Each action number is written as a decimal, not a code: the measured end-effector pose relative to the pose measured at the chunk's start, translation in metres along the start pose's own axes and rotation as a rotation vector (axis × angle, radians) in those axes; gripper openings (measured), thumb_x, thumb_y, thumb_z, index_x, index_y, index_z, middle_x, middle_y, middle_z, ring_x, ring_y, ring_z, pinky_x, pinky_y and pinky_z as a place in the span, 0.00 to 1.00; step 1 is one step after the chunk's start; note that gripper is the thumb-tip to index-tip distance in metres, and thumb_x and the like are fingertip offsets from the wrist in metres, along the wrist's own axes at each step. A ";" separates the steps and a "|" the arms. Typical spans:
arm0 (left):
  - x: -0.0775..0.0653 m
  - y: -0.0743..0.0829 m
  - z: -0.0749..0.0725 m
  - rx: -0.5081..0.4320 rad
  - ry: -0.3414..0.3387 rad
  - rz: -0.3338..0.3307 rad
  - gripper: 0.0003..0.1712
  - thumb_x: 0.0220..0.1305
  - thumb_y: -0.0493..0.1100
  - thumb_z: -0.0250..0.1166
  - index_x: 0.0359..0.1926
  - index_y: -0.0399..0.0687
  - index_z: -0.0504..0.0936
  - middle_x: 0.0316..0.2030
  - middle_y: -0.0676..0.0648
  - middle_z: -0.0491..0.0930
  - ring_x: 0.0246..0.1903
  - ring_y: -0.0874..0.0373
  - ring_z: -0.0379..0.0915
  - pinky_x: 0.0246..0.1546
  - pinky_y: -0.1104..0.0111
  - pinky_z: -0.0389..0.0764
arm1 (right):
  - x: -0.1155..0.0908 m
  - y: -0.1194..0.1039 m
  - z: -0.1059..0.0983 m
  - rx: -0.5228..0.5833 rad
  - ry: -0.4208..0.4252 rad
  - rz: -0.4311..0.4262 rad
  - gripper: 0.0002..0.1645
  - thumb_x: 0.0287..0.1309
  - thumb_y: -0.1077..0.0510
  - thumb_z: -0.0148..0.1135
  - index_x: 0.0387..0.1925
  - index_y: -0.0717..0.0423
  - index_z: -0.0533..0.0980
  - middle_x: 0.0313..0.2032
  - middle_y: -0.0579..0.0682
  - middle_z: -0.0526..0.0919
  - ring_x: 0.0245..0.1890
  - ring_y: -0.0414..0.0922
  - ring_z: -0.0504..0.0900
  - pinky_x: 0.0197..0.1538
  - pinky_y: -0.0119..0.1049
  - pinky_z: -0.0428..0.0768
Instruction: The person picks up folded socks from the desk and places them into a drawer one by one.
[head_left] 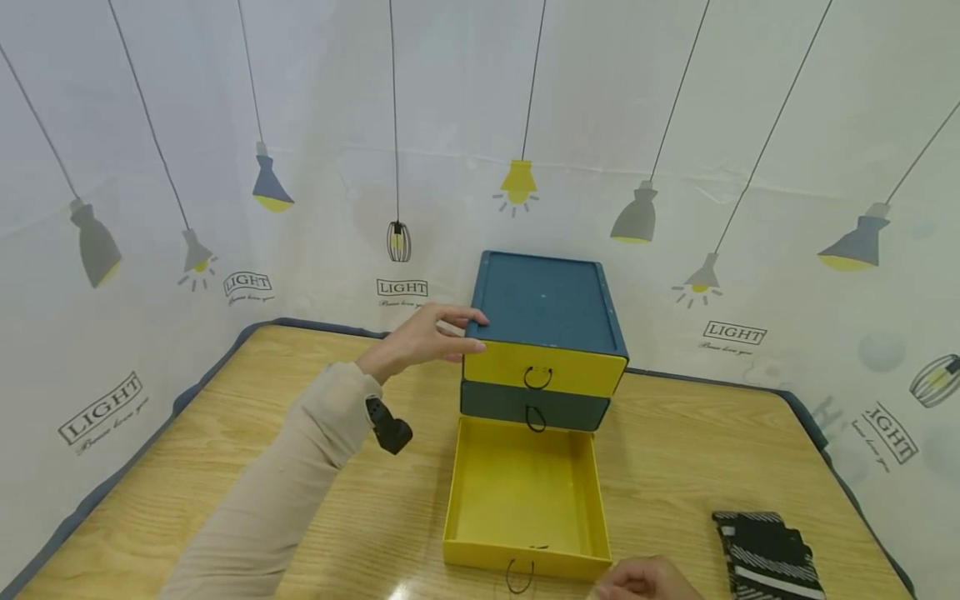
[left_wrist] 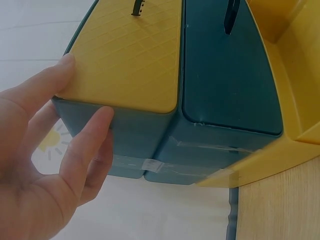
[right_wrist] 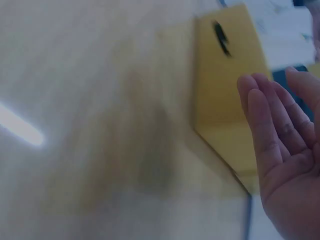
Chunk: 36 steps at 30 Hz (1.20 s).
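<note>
A drawer unit [head_left: 547, 300] with a dark blue top stands at the middle, three drawers high. My left hand [head_left: 427, 337] lies at its upper front left corner, the fingertips touching the top, front and side. In the left wrist view the left hand's fingers [left_wrist: 87, 155] are extended and lightly bent along the corner. The yellow top drawer [left_wrist: 130, 55] and dark green middle drawer [left_wrist: 230, 70] are closed. The yellow bottom drawer [head_left: 453, 517] is pulled far out. My right hand [right_wrist: 285, 135], fingers loosely bent and holding nothing, is near that drawer's front right corner.
Folded black striped cloth [head_left: 768, 554] lies on the wooden table [head_left: 660, 475] at the right. Each drawer front has a dark loop pull, such as the lowest pull loop [head_left: 520, 586]. A white curtain [head_left: 450, 100] printed with lamps encloses the table's back and sides.
</note>
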<state>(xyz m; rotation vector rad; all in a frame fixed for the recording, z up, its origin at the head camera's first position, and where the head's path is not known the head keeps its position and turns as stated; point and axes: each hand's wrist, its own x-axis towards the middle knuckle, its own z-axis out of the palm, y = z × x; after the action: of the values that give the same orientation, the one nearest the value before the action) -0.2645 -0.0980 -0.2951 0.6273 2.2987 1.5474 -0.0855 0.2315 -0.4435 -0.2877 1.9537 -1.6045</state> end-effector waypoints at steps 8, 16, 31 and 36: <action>0.001 -0.002 0.000 -0.006 0.003 0.008 0.23 0.54 0.42 0.64 0.53 0.49 0.73 0.56 0.40 0.62 0.52 0.44 0.64 0.38 0.65 0.79 | -0.033 -0.018 -0.072 -0.168 0.327 -0.012 0.25 0.60 0.55 0.53 0.48 0.76 0.69 0.40 0.57 0.79 0.37 0.42 0.80 0.40 0.38 0.79; 0.002 -0.004 0.000 -0.007 -0.001 -0.002 0.22 0.54 0.42 0.64 0.52 0.50 0.74 0.56 0.40 0.61 0.51 0.45 0.65 0.38 0.64 0.79 | -0.048 0.004 -0.122 -0.456 0.599 0.141 0.31 0.56 0.45 0.55 0.52 0.66 0.70 0.44 0.53 0.78 0.35 0.28 0.76 0.38 0.33 0.78; 0.002 -0.005 0.000 -0.005 0.001 0.006 0.23 0.54 0.43 0.65 0.53 0.50 0.74 0.57 0.41 0.62 0.51 0.45 0.65 0.38 0.64 0.79 | -0.061 0.044 -0.170 -0.481 0.547 0.290 0.42 0.56 0.40 0.52 0.59 0.70 0.60 0.57 0.70 0.61 0.55 0.68 0.58 0.42 0.49 0.74; 0.003 -0.004 -0.001 -0.003 -0.001 0.000 0.23 0.54 0.43 0.65 0.53 0.51 0.74 0.57 0.41 0.62 0.51 0.45 0.66 0.38 0.65 0.79 | -0.062 0.054 -0.175 -0.447 0.504 0.316 0.45 0.56 0.40 0.52 0.61 0.70 0.55 0.59 0.71 0.56 0.55 0.68 0.57 0.42 0.47 0.74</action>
<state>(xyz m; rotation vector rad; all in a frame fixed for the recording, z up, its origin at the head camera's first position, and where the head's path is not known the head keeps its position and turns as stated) -0.2678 -0.0986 -0.2991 0.6267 2.2951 1.5504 -0.1234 0.4207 -0.4581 0.2754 2.5799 -1.0910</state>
